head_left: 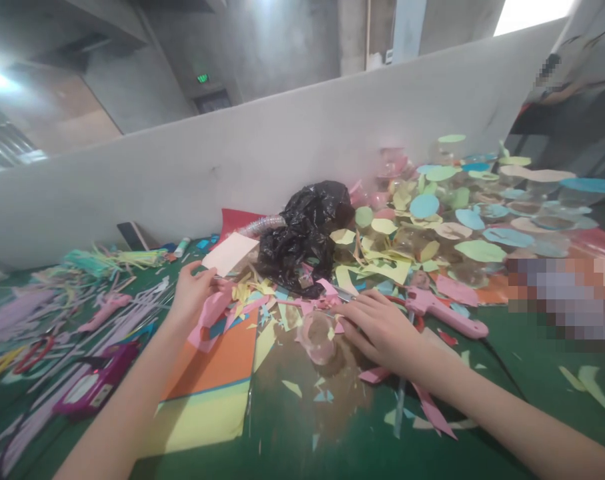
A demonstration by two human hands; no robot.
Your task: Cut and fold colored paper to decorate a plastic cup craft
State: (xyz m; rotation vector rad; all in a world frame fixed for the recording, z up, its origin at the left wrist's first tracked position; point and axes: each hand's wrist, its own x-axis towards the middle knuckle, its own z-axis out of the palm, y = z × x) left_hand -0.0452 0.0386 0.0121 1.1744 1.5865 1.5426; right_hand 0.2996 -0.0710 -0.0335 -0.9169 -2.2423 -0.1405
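My left hand point(195, 293) is closed on the edge of a pale paper piece point(233, 253), which it holds up and tilted above the scraps. Curled pink paper point(212, 320) hangs just below those fingers. Palm down, my right hand point(379, 327) reaches over the cut scraps with its fingers stretched out and spread. A metal blade-like tool point(345, 293) lies at its fingertips; whether they touch it I cannot tell. Close by stands a clear plastic cup point(318, 337). Orange sheets point(215, 360) and a yellow sheet point(202, 417) lie between my arms.
A black plastic bag point(307, 233) sits against the white partition point(232, 160). Many cups topped with paper discs point(425, 207) crowd the right. Pink glue guns point(449, 317) lie either side, with a purple device point(97, 383) and red-handled scissors point(35, 355) at left.
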